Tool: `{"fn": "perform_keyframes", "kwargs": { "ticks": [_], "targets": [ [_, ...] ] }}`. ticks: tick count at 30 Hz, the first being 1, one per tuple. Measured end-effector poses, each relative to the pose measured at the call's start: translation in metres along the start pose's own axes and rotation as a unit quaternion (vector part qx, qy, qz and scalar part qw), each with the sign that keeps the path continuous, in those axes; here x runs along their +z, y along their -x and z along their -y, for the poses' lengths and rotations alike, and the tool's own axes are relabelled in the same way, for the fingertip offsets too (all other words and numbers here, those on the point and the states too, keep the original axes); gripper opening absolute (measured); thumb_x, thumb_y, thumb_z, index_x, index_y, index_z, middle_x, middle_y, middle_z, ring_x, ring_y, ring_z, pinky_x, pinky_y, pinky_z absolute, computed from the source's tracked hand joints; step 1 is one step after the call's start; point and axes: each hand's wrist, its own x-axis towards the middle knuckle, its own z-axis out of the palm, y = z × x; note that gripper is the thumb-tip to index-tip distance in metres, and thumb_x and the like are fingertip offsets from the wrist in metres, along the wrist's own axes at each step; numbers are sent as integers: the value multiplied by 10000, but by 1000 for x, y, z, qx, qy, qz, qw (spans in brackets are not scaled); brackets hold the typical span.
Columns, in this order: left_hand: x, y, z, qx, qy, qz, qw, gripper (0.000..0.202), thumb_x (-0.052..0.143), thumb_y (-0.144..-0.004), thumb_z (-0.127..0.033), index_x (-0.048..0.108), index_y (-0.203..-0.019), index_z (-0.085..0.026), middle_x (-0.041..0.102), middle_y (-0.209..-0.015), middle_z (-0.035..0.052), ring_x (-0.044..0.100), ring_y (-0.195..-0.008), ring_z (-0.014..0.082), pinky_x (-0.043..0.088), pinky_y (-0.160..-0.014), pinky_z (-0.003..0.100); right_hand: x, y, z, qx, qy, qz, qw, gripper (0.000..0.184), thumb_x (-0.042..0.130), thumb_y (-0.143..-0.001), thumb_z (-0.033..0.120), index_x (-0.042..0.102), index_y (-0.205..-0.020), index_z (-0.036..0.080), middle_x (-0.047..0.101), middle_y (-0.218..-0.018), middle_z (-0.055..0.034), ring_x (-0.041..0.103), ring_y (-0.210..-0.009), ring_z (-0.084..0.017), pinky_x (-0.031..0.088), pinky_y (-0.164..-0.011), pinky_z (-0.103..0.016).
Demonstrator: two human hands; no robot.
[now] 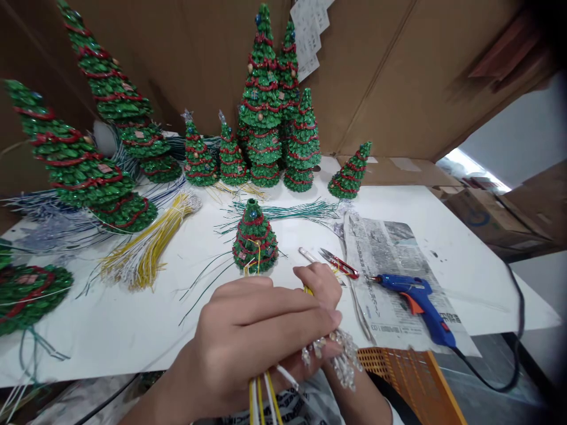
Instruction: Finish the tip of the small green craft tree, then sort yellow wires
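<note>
My left hand point(257, 330) is closed round several yellow and white wires point(264, 398), which hang down below it. A cluster of small clear mini bulbs point(344, 357) sticks out at its right side, by the fingertips. My right hand point(322, 286) is curled against the left hand's fingers, with a bit of yellow wire showing at it; the rest of its grip is hidden. Just beyond my hands stands a small green Christmas tree point(256, 242) with red garland. Yellow and white wire shows at its front, and green wires trail to its left.
A blue hot glue gun point(410, 292) lies on newspaper point(381, 254) at the right, beside red-handled thread snips point(340, 264). A yellow and white wire bundle point(150, 236) lies at left. Green wires point(287, 211) lie behind the small tree. Taller trees point(261, 106) line the cardboard back wall.
</note>
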Motion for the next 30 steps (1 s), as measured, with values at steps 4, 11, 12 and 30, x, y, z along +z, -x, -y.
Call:
{"fn": "perform_keyframes", "kwargs": {
  "ticks": [4, 11, 12, 30],
  "targets": [
    [-1, 0, 0, 2, -2, -3, 1000, 151, 629, -897, -217, 727, -812, -139, 769, -724, 1, 700, -570, 97, 531, -484, 205, 1, 1, 0, 4, -7, -2, 1000, 284, 544, -949, 405, 595, -1048, 144, 618, -908, -17, 591, -728, -107, 530, -660, -278],
    [-2, 1, 1, 2, 4, 3, 1000, 99, 650, -871, -193, 721, -830, -136, 768, -724, 14, 702, -578, 104, 558, -512, 200, -1, -6, 2, 13, -11, -4, 1000, 303, 444, -994, 410, 589, -946, 148, 488, -689, 44, 490, -596, -86, 443, -571, -238],
    [-2, 1, 2, 0, 5, 8, 1000, 80, 654, -862, -179, 719, -842, -137, 770, -734, 15, 708, -589, 106, 564, -521, 200, -1, -7, 3, 16, -13, -3, 1000, 307, 436, -996, 412, 587, -944, 149, 482, -684, 45, 484, -591, -86, 438, -568, -238],
    [3, 3, 2, -26, -16, -47, 998, 79, 668, -797, -102, 656, -738, -153, 714, -678, -15, 658, -588, 66, 547, -591, 157, -5, -13, 9, 13, -13, 6, 1000, 224, 375, -1002, 302, 563, -981, 183, 426, -632, 31, 431, -550, -122, 335, -493, -266]
  ]
}}
